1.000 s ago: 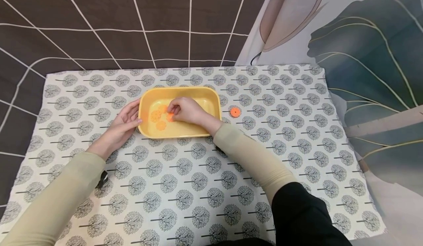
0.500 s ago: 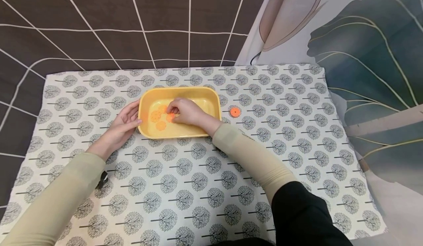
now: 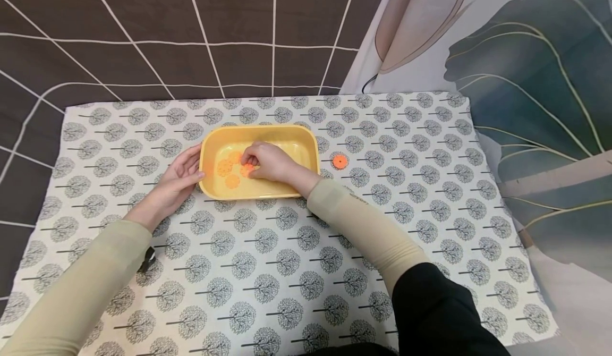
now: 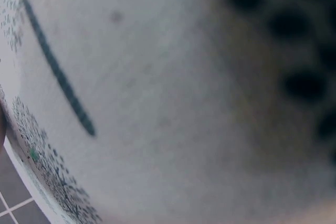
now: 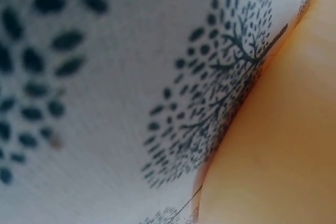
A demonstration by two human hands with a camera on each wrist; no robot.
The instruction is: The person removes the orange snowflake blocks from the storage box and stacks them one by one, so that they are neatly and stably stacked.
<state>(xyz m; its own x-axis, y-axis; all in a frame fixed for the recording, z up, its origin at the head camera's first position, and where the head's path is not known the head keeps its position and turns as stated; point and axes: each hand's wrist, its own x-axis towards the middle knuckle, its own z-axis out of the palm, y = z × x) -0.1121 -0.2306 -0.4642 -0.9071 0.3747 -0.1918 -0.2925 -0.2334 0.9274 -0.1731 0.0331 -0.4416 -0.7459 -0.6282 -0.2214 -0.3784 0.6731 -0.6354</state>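
A yellow rectangular plastic basin point(image 3: 282, 189) sits on the tablecloth in the head view. Round orange discs point(image 3: 232, 181) with scalloped edges lie in its left half. My left hand point(image 3: 179, 178) holds the basin's left end, thumb at the rim and fingers along the outer wall. Inside, my right hand point(image 3: 270, 162) has thumb and fingers curled down, pinching at a brighter orange piece point(image 3: 247, 170) that they partly hide. To the right of the basin lies another orange disc point(image 3: 340, 161) with a dark centre. The right wrist view catches the basin's wall point(image 5: 273, 129) close up.
A white tablecloth point(image 3: 287, 260) printed with grey trees covers the table. Behind it hangs a dark cloth point(image 3: 239, 16) with white grid lines; a patterned curtain point(image 3: 535, 79) hangs at the right. The left wrist view shows mostly blurred tablecloth point(image 4: 157, 77).
My right fingers shift very slightly over the orange pieces in the basin. The left hand, the basin and the disc on the cloth stay in place.
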